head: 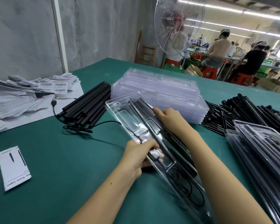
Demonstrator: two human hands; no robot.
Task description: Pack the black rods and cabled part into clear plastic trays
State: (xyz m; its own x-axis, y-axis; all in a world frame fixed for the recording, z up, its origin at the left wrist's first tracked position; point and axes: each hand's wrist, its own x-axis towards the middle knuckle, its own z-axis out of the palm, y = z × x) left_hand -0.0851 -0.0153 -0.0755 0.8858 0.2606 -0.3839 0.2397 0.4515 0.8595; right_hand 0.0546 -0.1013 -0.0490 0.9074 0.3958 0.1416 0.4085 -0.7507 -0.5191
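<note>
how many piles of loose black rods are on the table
2: one bundle left of the empty tray stack, one heap to its right, behind the filled trays. More may lie hidden under those.

The rod bundle [87,102] lies left of the tray stack [160,88], loose rods [233,110] right

Both bare forearms stretched forward, left hand [139,156] gripping clear tray [120,113] edge, right hand [168,118] curled over black rods [141,102], thumb extended
</note>
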